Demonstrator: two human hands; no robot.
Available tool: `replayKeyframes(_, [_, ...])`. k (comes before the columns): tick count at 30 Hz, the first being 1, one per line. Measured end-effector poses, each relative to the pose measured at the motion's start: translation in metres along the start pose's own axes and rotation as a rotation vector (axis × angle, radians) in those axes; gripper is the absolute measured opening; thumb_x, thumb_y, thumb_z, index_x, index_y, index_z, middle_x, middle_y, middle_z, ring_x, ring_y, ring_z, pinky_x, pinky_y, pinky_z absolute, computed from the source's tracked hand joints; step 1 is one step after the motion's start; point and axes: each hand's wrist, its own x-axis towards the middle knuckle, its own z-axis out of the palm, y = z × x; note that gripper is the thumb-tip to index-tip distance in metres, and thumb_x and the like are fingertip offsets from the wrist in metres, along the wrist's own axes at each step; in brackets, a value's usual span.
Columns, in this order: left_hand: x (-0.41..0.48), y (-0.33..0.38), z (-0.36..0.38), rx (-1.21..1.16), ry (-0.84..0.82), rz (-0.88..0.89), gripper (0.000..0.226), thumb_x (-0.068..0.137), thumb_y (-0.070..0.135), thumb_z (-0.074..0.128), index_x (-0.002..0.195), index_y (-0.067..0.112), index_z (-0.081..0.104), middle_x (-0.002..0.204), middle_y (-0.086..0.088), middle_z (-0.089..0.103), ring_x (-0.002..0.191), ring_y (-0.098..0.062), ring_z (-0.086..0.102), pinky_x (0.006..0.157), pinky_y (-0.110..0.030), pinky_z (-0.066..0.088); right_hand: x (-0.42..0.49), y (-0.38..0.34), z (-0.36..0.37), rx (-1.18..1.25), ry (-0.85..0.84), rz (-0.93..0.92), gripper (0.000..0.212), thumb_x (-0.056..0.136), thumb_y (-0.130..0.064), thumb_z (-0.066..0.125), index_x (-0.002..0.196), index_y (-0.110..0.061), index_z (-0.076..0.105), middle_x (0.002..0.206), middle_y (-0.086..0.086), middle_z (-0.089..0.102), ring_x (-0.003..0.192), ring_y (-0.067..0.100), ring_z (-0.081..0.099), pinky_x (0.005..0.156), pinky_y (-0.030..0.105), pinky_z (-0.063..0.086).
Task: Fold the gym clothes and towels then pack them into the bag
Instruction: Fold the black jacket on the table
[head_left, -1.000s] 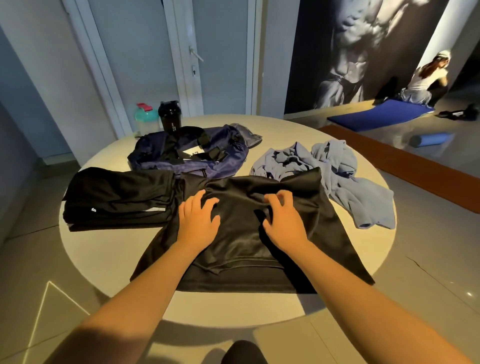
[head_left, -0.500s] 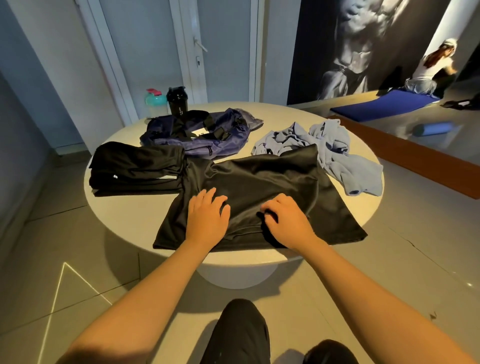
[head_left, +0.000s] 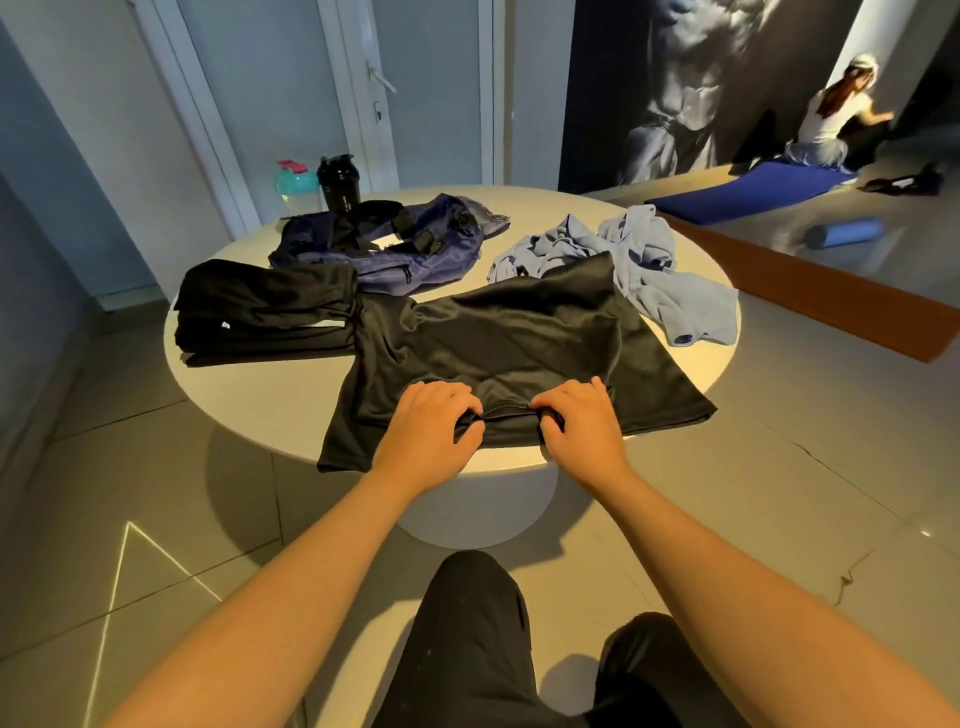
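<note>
Your left fingers (head_left: 460, 401) and right fingers (head_left: 558, 402) are curled, not spread. Each set pinches the same raised ridge of cloth on the black tee (head_left: 509, 338), thumbs tucked under so they're mostly hidden. Left hand (head_left: 426, 436) and right hand (head_left: 584, 426) sit close together, knuckles up, by the tee's near edge. My read: you're gripping that fold line in 2 spots so it lifts evenly and the slick fabric doesn't skew when you turn it over. The tee lies spread on the round worktop (head_left: 260, 400), its near-left corner drooping past the rim, prob. because it's wider than the free space. Touching the tee's left side is a black garment (head_left: 265, 312), folded into a stack and parked out of the way. Beyond the tee, left of centre, is the navy bag (head_left: 405, 249), slumped w/ straps across the top; can't tell if anything's inside. Having it there means a short reach once the fold's done. Beyond the tee on the right, partly under its far corner, is a grey-blue heap (head_left: 654, 280), unfolded; can't tell if it's a towel or a hoodie. Past the bag, a teal bottle (head_left: 296, 182) and a black shaker (head_left: 338, 179) stand upright, just beside each other. So approx. one item folded, one in hand, one to go. Pull both pinches at the same pace, else the ridge may twist.
</note>
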Motion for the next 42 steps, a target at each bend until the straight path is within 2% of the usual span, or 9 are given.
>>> replayKeyframes(5, [-0.005,0.004,0.0,-0.042,0.048,-0.024,0.019,0.097,0.024,0.053,0.11,0.028,0.067,0.106,0.013,0.063,0.1,-0.009,0.054,0.101,-0.028,0.038,-0.009,0.0,0.002,0.135,0.087,0.03,0.019,0.096,-0.008,0.057,0.103,-0.019,0.071,0.103,-0.006,0.057,0.1,0.012,0.051,0.096,0.029,0.046])
replayKeyframes(15, [-0.015,0.012,-0.009,-0.086,-0.018,-0.029,0.015,0.092,0.03,0.056,0.098,0.025,0.069,0.072,0.01,0.064,0.068,-0.014,0.054,0.065,-0.027,0.041,-0.012,0.0,0.006,-0.035,0.067,0.039,0.033,0.092,-0.022,0.038,0.073,-0.01,0.062,0.079,0.003,0.057,0.069,0.03,0.048,0.067,0.039,0.039])
replayKeyframes(20, [-0.016,0.015,-0.012,-0.151,0.0,-0.082,0.019,0.096,0.036,0.052,0.085,0.031,0.067,0.069,0.012,0.064,0.062,-0.01,0.057,0.061,-0.03,0.05,-0.009,-0.023,-0.006,-0.076,0.115,0.069,0.028,0.091,-0.027,0.045,0.071,-0.017,0.062,0.071,-0.004,0.056,0.068,0.019,0.05,0.081,0.039,0.038])
replayKeyframes(24, [-0.006,0.033,-0.013,-0.461,0.147,-0.264,0.016,0.102,0.028,0.052,0.105,0.031,0.068,0.102,0.015,0.064,0.09,-0.005,0.06,0.077,-0.019,0.05,0.01,-0.056,-0.003,-0.041,0.171,-0.064,0.026,0.096,-0.028,0.05,0.111,-0.024,0.07,0.101,-0.004,0.063,0.095,0.017,0.053,0.086,0.038,0.04])
replayKeyframes(28, [0.003,0.013,-0.023,-0.387,0.337,-0.476,0.029,0.097,0.015,0.053,0.121,0.028,0.064,0.135,0.004,0.057,0.128,-0.015,0.049,0.109,-0.036,0.041,0.018,-0.062,0.015,-0.042,-0.226,-0.06,0.046,0.099,-0.042,0.048,0.145,-0.034,0.048,0.138,0.001,0.048,0.13,0.024,0.038,0.105,0.04,0.034])
replayKeyframes(31, [0.0,-0.031,-0.028,-0.056,0.019,-0.698,0.046,0.101,0.033,0.043,0.147,0.033,0.042,0.157,-0.004,0.039,0.147,-0.028,0.029,0.12,-0.052,0.02,0.019,-0.059,0.01,-0.146,-0.37,0.052,0.045,0.094,-0.048,0.048,0.139,-0.041,0.05,0.139,-0.001,0.044,0.133,0.026,0.034,0.106,0.042,0.029])
replayKeyframes(36, [-0.021,-0.038,-0.025,0.161,-0.176,-0.638,0.058,0.101,0.06,0.028,0.152,0.034,0.036,0.153,0.0,0.04,0.139,-0.029,0.033,0.119,-0.049,0.02,0.037,-0.081,0.0,-0.15,-0.274,0.123,0.028,0.087,-0.046,0.052,0.11,-0.031,0.06,0.117,0.0,0.048,0.118,0.027,0.039,0.098,0.044,0.031])
replayKeyframes(38, [-0.024,-0.034,-0.025,0.204,-0.122,-0.632,0.058,0.098,0.065,0.03,0.145,0.035,0.046,0.14,-0.002,0.049,0.13,-0.03,0.041,0.116,-0.048,0.024,0.044,-0.092,0.008,-0.053,-0.173,0.013,0.035,0.092,-0.044,0.051,0.123,-0.03,0.059,0.125,0.001,0.051,0.122,0.026,0.041,0.101,0.041,0.034])
replayKeyframes(42, [-0.016,-0.049,-0.037,-0.01,0.08,-0.657,0.029,0.101,0.042,0.04,0.115,0.031,0.063,0.113,-0.001,0.063,0.11,-0.03,0.053,0.104,-0.042,0.037,0.047,-0.095,0.032,-0.066,-0.433,-0.046,0.052,0.099,-0.053,0.042,0.148,-0.036,0.041,0.152,0.003,0.039,0.141,0.027,0.03,0.116,0.041,0.026])
